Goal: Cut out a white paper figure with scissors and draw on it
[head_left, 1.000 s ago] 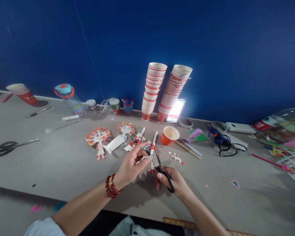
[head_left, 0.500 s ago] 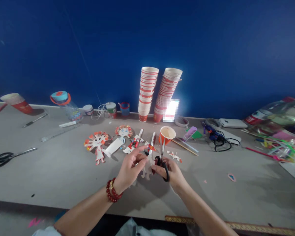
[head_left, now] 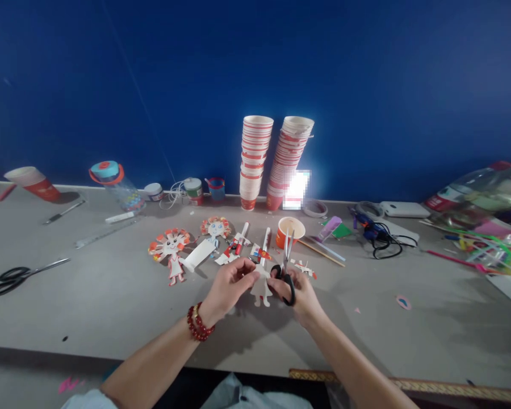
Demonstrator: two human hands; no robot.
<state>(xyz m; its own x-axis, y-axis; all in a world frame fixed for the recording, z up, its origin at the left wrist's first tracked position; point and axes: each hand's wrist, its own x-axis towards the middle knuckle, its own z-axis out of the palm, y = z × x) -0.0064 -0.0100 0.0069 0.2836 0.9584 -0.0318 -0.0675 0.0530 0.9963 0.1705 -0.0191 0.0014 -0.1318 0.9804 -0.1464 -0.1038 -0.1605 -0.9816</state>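
My left hand, with a red bead bracelet on the wrist, pinches a small white paper figure above the grey table. My right hand grips black-handled scissors, blades pointing up and away, right beside the figure. Both hands also touch the cut-out together at the table's middle front. Just beyond them lie finished paper-cup dolls and an orange paper cup.
Two tall stacks of paper cups lean on the blue wall. A second pair of scissors lies at left, near a ruler and a bead jar. A glue gun with cable and plastic bags of craft sticks are at right.
The scissors swung from pointing toward the left hand to upright, blades away. Both hands drew closer around the paper figure, which now hangs between them. The view shifted slightly.
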